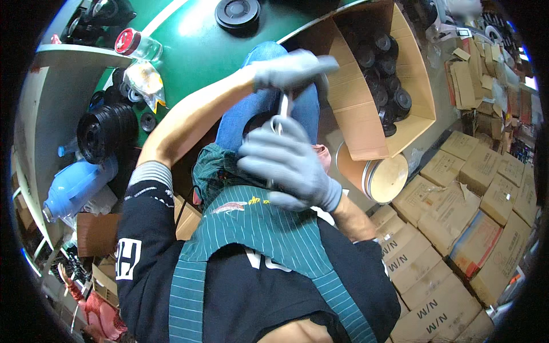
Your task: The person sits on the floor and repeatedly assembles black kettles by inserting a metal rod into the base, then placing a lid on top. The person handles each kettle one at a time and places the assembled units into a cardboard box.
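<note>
Both my hands wear grey gloves and are blurred by motion above my lap. My left hand (294, 70) is the farther one, its fingers pointing right. Under it a narrow, shiny pale piece (284, 106) runs down toward my right hand (289, 166), ending near a small loop. My right hand is nearer my body, fingers bent toward the left over this piece. What kind of thing it is, I cannot make out. Part of a black round thing (260, 121) shows on my lap just left of the loop, mostly hidden by my right hand.
Ahead is a green tabletop (191, 43) with a black disc (237, 12) and a red-lidded clear jar (137, 44). An open carton (420, 86) of black round parts stands at right, beside a round drum (387, 180). Stacked cartons (440, 211) fill the right; black discs (106, 131) and a blue bottle (77, 188) are at left.
</note>
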